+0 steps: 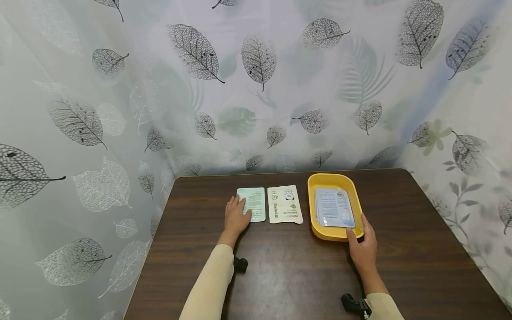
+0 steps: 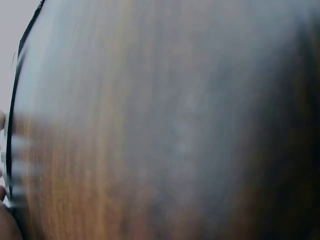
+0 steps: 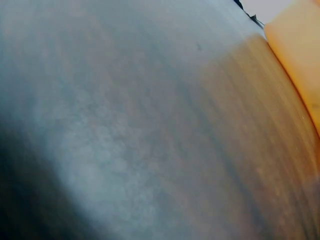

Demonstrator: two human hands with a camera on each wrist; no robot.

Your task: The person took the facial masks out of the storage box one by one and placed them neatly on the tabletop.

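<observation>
My left hand (image 1: 237,215) rests on the left edge of a pale green printed packet (image 1: 256,204), fingers spread toward its top and thumb on its lower part. Just right of it lies a cream packet (image 1: 285,204) with a small cartoon animal on it. A yellow plastic tray (image 1: 316,229) stands farther right, holding a small stack of light blue printed packets (image 1: 335,208). My right hand (image 1: 365,246) grips the tray's near right corner, with the thumb at the front rim and the fingers along the right side. In the right wrist view, the yellow tray (image 3: 300,55) shows at the upper right.
Everything lies on a dark brown wooden table (image 1: 280,275). A leaf-patterned curtain (image 1: 240,98) hangs behind its far edge and along both sides. A black wrist camera (image 1: 241,265) is worn on the left wrist, another black device (image 1: 354,304) on the right.
</observation>
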